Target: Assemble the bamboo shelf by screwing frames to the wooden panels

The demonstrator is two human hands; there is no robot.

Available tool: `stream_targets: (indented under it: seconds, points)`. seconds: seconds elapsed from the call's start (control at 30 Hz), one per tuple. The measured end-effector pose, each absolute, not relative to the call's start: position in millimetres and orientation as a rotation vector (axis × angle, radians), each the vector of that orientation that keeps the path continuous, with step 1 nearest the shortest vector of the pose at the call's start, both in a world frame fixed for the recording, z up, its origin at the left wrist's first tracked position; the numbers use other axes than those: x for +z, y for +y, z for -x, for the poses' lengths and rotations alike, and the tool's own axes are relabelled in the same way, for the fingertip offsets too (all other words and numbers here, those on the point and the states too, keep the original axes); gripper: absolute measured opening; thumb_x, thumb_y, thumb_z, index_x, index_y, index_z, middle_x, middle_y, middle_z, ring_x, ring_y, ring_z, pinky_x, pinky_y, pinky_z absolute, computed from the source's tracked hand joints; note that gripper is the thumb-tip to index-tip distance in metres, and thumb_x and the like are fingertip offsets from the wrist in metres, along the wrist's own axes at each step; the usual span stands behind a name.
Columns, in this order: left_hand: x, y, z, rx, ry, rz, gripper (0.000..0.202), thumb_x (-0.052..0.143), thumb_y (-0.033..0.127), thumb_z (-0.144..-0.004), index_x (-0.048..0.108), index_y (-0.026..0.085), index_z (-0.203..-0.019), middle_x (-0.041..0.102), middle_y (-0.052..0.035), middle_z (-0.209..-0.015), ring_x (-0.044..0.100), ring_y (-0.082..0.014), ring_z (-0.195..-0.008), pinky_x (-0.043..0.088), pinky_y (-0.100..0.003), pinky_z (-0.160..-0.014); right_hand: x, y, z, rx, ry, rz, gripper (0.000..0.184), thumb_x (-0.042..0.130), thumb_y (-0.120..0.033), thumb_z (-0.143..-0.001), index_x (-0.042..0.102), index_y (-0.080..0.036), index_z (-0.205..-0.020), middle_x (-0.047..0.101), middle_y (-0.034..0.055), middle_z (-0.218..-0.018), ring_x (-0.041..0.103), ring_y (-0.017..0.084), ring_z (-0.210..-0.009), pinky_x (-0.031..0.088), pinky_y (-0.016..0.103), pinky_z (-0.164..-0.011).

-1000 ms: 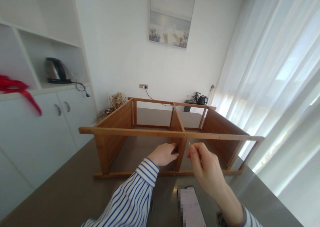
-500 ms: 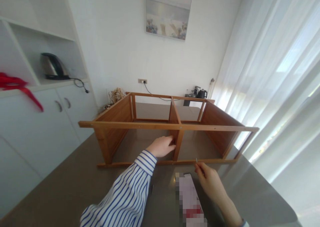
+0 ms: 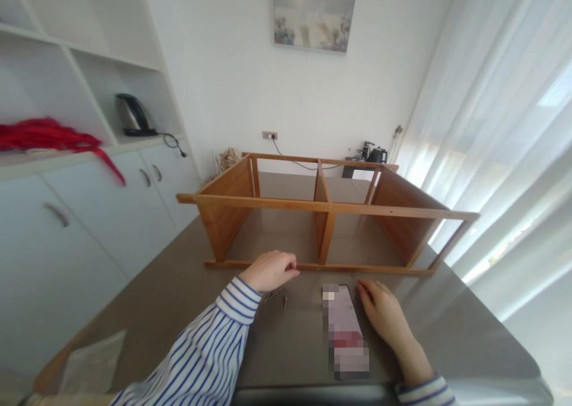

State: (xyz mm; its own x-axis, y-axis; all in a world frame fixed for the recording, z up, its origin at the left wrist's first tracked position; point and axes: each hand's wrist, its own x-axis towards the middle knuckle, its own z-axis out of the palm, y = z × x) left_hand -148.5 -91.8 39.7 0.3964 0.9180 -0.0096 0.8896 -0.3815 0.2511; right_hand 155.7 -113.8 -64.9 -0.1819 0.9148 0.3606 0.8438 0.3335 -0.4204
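Note:
A reddish-brown wooden shelf frame (image 3: 330, 239) lies on its side on the grey-brown table (image 3: 304, 340). My left hand (image 3: 270, 270) hovers just in front of its lower rail, fingers curled together; whatever they may hold is hidden. Beneath that hand lie several small screws (image 3: 271, 295), partly covered by it, and a single screw (image 3: 285, 303) rests just to the right. My right hand (image 3: 383, 310) is closed near the table, beside a phone (image 3: 346, 328) whose screen is blurred out. No object shows clearly between its fingertips.
A clear plastic bag (image 3: 93, 361) lies at the table's front left. White cabinets (image 3: 102, 209) stand on the left, holding a kettle (image 3: 131, 115) and red ribbon (image 3: 49, 135). Sheer curtains (image 3: 487, 126) hang on the right. A black kettle (image 3: 378, 155) stands behind the frame.
My left hand has left the frame's middle board and come back toward the screws. The thin metal piece at my right fingertips no longer shows. The view has tilted down and turned left.

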Motion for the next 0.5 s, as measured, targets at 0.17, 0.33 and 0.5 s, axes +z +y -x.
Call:
stream_targets:
  seconds: [0.17, 0.33, 0.5]
  points:
    - [25, -118, 158, 0.132, 1.614, -2.386, 0.023, 0.053, 0.042, -0.081, 0.065, 0.023, -0.083, 0.07, -0.0022, -0.086, 0.063, -0.0174, -0.075, 0.039, -0.024, -0.061, -71, -114, -159, 0.112, -2.07, 1.519, 0.03, 0.039, -0.026, -0.089, 0.063, -0.018, -0.104, 0.065, 0.0093, -0.099, 0.059, 0.021, -0.095, 0.045, 0.033, -0.087]
    - [13, -133, 157, 0.031, 1.667, -2.35, 0.026, 0.055, 0.046, -0.079, 0.066, 0.023, -0.083, 0.07, -0.0031, -0.085, 0.064, -0.0192, -0.075, 0.04, -0.025, -0.061, -75, -114, -160, 0.084, -2.096, 1.53, 0.03, 0.04, -0.024, -0.088, 0.064, -0.018, -0.104, 0.064, 0.0098, -0.099, 0.058, 0.021, -0.095, 0.044, 0.033, -0.087]
    - [5, -137, 150, -0.01, 1.729, -2.353, 0.026, 0.053, 0.045, -0.079, 0.066, 0.023, -0.084, 0.07, -0.0053, -0.087, 0.064, -0.0219, -0.078, 0.042, -0.028, -0.062, -76, -116, -161, 0.083, -2.1, 1.533, 0.03, 0.041, -0.025, -0.087, 0.065, -0.018, -0.103, 0.063, 0.0102, -0.1, 0.057, 0.021, -0.097, 0.044, 0.032, -0.088]
